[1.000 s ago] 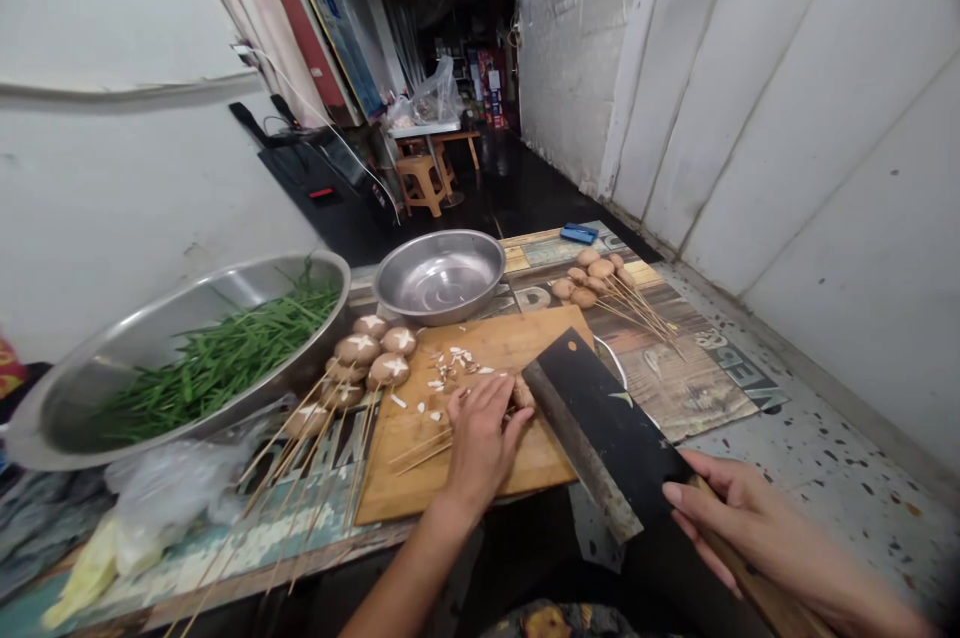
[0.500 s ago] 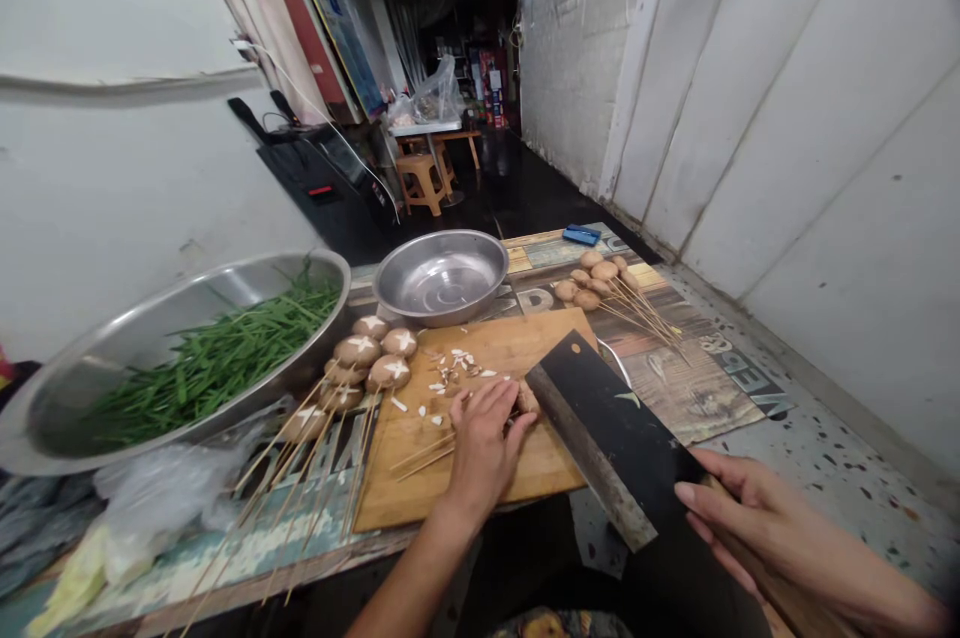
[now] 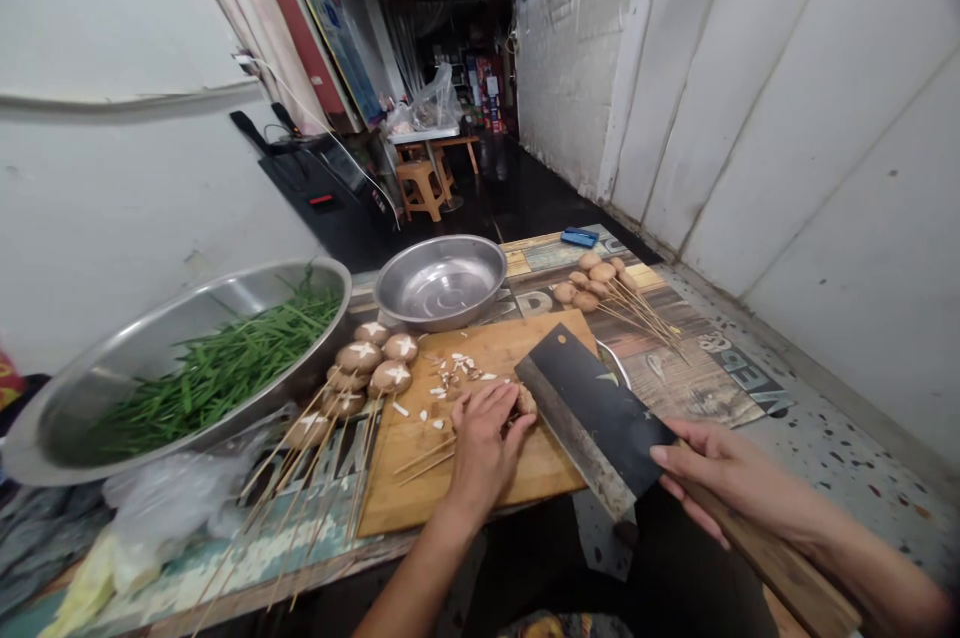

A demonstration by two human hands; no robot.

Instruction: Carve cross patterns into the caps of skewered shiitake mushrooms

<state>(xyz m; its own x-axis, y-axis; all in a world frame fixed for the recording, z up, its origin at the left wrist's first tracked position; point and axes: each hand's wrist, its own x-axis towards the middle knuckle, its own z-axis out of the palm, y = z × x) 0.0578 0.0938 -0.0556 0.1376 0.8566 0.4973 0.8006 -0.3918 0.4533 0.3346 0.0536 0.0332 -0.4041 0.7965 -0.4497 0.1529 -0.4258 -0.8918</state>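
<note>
Hemmed in at left by cut mushrooms [image 3: 390,378] and large basin [image 3: 34,438], beyond by steel bowl [image 3: 441,296]. Blocked over the middle of the cutting board [image 3: 391,503] by the left hand [image 3: 484,433], at right by the cleaver [image 3: 600,413]. Lies open over the near-left corner and the tabletop [image 3: 531,264] between steel bowl and tan mushrooms [image 3: 598,274].

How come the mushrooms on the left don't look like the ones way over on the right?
The left mushrooms have white crosses on top; the right mushrooms show none. The left mushrooms look darker brown, while the right mushrooms look paler tan. Both bunches have thin sticks and lie on the table.
</note>
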